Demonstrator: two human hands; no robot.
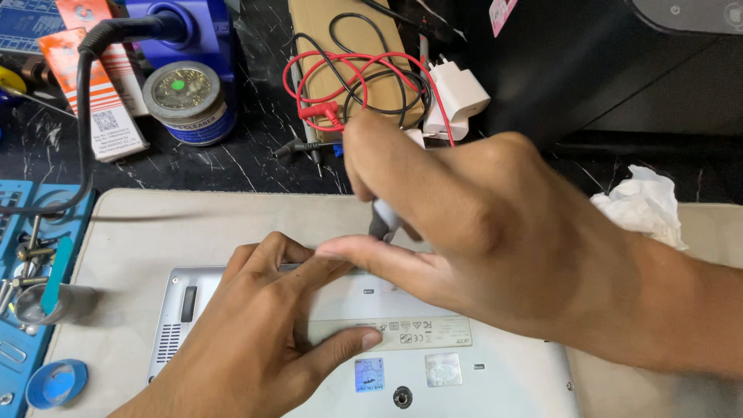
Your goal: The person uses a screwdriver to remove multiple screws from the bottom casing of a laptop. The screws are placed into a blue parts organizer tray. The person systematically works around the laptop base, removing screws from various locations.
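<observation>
Both hands meet at the laptop's (495, 379) rear edge: right hand (464, 224) pinches an upright screwdriver (383, 220) there; left hand (263, 333) lies flat, empty, just beside its tip.

An electronics repair workshop: multimeter leads (348, 77), a solder-cleaner tin (186, 101) and a blue tool tray (11, 310) crowd the bench.

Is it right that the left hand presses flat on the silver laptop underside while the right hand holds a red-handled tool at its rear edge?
Not quite. In the head view, the right hand holds a grey-handled tool, not red. The left hand does press flat on the silver laptop underside.
</observation>
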